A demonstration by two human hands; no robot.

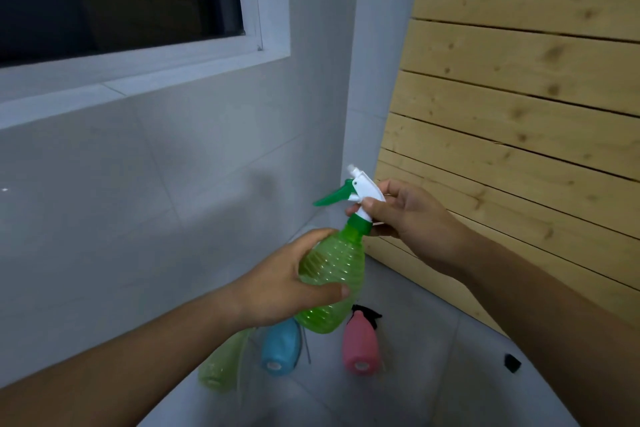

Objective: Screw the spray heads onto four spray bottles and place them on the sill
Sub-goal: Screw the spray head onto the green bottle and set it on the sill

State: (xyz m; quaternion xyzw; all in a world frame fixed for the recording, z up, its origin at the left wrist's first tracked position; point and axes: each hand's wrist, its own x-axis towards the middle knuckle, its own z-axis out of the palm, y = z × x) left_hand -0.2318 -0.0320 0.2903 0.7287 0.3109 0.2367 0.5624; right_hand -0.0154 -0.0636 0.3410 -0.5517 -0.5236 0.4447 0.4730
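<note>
My left hand (277, 282) grips the body of a translucent green spray bottle (334, 270), held upright in mid-air. My right hand (408, 218) pinches the white spray head (363, 189) with its green trigger, sitting on the bottle's green collar. On the floor below lie a pink bottle (360, 343) with a black head, a blue bottle (281, 348) and a second green bottle (225, 362). The white window sill (138, 80) runs along the upper left, bare where it shows.
A dark window sits above the sill. A wooden slatted panel (519, 97) leans against the wall at the right. A small black part (512, 362) lies on the pale tiled floor near the right forearm.
</note>
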